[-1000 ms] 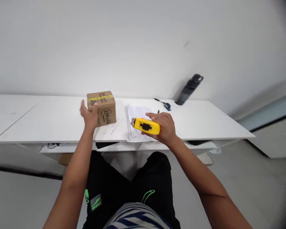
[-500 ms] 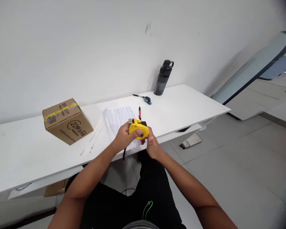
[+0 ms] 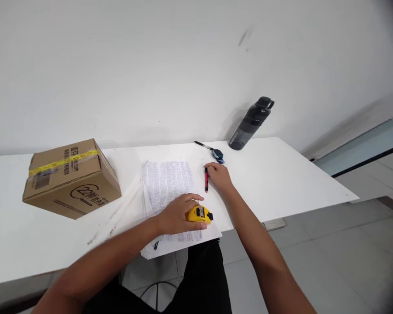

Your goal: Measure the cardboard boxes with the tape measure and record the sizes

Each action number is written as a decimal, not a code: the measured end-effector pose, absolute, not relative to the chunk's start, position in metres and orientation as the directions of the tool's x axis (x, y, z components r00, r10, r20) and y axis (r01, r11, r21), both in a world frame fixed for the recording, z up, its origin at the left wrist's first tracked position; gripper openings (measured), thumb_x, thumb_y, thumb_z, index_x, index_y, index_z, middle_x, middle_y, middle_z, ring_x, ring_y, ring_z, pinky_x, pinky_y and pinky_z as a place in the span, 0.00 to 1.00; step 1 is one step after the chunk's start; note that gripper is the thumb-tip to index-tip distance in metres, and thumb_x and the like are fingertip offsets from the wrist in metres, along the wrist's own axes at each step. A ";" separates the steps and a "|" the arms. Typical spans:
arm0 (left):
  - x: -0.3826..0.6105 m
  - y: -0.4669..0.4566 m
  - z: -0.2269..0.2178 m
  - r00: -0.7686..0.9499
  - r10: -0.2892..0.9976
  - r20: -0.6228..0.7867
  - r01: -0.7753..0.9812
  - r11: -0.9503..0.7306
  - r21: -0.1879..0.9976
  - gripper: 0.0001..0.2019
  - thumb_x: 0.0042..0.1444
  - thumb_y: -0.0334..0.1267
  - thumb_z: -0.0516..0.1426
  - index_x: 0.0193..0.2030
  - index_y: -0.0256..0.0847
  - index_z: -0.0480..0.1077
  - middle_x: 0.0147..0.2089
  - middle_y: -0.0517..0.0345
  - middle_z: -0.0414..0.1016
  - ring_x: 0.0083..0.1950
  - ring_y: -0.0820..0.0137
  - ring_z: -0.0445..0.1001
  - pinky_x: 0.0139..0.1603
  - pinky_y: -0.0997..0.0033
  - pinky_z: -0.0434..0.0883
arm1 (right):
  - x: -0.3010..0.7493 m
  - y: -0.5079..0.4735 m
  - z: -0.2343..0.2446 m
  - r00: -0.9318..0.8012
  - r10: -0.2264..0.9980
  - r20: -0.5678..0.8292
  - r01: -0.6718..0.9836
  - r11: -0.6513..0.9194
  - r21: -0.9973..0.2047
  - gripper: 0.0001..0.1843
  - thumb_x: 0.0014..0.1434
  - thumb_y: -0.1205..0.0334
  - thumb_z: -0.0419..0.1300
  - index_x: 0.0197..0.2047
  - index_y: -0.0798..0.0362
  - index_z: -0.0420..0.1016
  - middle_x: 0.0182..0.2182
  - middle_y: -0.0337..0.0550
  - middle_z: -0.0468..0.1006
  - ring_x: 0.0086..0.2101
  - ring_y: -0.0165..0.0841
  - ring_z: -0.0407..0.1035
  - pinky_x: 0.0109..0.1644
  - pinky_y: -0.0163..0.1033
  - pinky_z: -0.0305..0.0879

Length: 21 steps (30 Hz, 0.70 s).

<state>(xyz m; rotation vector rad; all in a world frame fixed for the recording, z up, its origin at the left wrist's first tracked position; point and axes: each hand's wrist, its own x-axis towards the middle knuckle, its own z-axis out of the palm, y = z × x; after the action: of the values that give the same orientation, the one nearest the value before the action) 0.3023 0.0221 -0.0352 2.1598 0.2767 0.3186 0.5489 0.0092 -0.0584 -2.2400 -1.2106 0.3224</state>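
Observation:
My left hand [image 3: 180, 214] is closed around a yellow tape measure [image 3: 199, 214], resting over handwritten sheets of paper [image 3: 168, 181] at the table's front edge. Its thumb and fingers grip the case from both sides. A short black strap [image 3: 156, 245] shows below that hand on the paper. To the right of the sheets, my right hand [image 3: 220, 176] has its fingers curled at a red and black pen [image 3: 206, 179], which lies on the white table. The pen points away from me, and the fingertips on its far side are partly hidden.
A cardboard box [image 3: 72, 179] with yellow tape stands on the table at left. Toward the wall lie a black pen [image 3: 203, 145] and a small dark blue-green object [image 3: 218, 155]. A dark water bottle [image 3: 250, 124] stands upright beside them. The white table [image 3: 281, 187] ends at right above the floor.
My right hand has left the tape measure and moved forward to the red pen. My left hand has lowered the tape measure onto the paper and turned it. The view has shifted too.

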 end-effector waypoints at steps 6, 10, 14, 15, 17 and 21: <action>0.309 0.021 -0.046 0.885 0.437 0.160 0.176 -0.633 0.754 0.25 0.48 0.62 0.59 0.43 0.45 0.74 0.49 0.49 0.73 0.53 0.53 0.69 0.57 0.49 0.64 | 0.546 0.011 -0.057 0.598 0.801 0.029 0.727 -0.527 -0.440 0.38 0.58 0.36 0.50 0.64 0.51 0.62 0.39 0.54 0.79 0.39 0.48 0.73 0.42 0.48 0.65; 0.310 0.020 -0.049 0.890 0.425 0.163 0.145 -0.604 0.783 0.24 0.49 0.60 0.60 0.47 0.46 0.74 0.53 0.51 0.75 0.57 0.53 0.70 0.66 0.47 0.55 | 0.542 0.016 -0.058 0.507 0.860 0.065 0.787 -0.430 -0.443 0.36 0.59 0.44 0.53 0.66 0.52 0.59 0.34 0.52 0.79 0.35 0.46 0.73 0.40 0.46 0.65; 0.306 0.023 -0.048 0.906 0.390 0.165 0.117 -0.604 0.788 0.29 0.50 0.58 0.61 0.57 0.48 0.70 0.58 0.52 0.74 0.66 0.55 0.63 0.71 0.51 0.49 | 0.552 0.010 -0.055 0.503 0.860 0.084 0.594 -0.273 -0.757 0.22 0.60 0.50 0.49 0.50 0.51 0.73 0.28 0.44 0.77 0.30 0.39 0.71 0.37 0.43 0.65; 0.305 0.024 -0.048 0.900 0.390 0.193 0.099 -0.615 0.782 0.30 0.50 0.57 0.61 0.58 0.49 0.70 0.57 0.52 0.75 0.66 0.55 0.64 0.70 0.52 0.51 | 0.553 0.009 -0.053 0.494 0.865 0.086 0.486 -0.193 -0.852 0.22 0.60 0.48 0.50 0.50 0.51 0.73 0.29 0.44 0.77 0.30 0.38 0.71 0.37 0.42 0.66; 0.304 0.025 -0.048 0.884 0.385 0.265 0.052 -0.644 0.763 0.28 0.50 0.56 0.62 0.57 0.50 0.71 0.55 0.54 0.76 0.64 0.56 0.67 0.69 0.54 0.54 | 0.548 0.006 -0.051 0.429 0.897 0.108 0.295 -0.026 -0.955 0.23 0.57 0.45 0.55 0.50 0.51 0.70 0.33 0.44 0.78 0.32 0.36 0.72 0.36 0.41 0.66; 0.305 0.026 -0.051 0.872 0.358 0.333 0.007 -0.691 0.723 0.27 0.51 0.55 0.62 0.57 0.51 0.71 0.54 0.55 0.78 0.62 0.58 0.70 0.69 0.57 0.56 | 0.521 0.002 -0.055 0.328 0.936 0.128 0.277 0.035 -0.960 0.22 0.56 0.39 0.59 0.32 0.51 0.70 0.19 0.35 0.68 0.23 0.31 0.64 0.31 0.38 0.62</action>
<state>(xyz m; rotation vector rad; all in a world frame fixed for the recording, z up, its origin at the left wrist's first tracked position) 0.3048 0.0256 -0.0511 2.2738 0.2618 0.5897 0.5213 0.0016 -0.0554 -1.4834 -1.1668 0.7453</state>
